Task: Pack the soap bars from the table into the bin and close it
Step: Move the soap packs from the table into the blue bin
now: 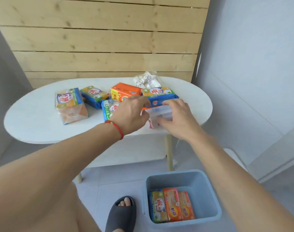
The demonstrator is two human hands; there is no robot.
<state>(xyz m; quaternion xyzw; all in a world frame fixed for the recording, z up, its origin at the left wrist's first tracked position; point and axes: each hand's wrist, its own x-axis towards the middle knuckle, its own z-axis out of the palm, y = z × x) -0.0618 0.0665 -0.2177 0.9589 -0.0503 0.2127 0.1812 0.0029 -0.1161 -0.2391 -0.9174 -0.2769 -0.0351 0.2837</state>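
Observation:
Several wrapped soap packs lie on the white oval table (pixel 34 124): a large pack (pixel 70 104) at the left, a blue one (pixel 93 95), an orange box (pixel 124 92) and a blue-and-yellow pack (pixel 159 95). My left hand (pixel 131 114) and my right hand (pixel 174 118) both grip a clear-wrapped soap pack (pixel 158 113) at the table's front right edge. My left hand partly hides another blue pack (pixel 109 108). The blue bin (pixel 208 198) stands open on the floor below the table's right end, with three soap packs (pixel 171 205) inside. No lid is in view.
A clear bag of white items (pixel 147 79) sits at the table's back edge against the wooden plank wall (pixel 99 39). My foot in a grey slipper (pixel 122 213) is left of the bin. A white wall rises at the right.

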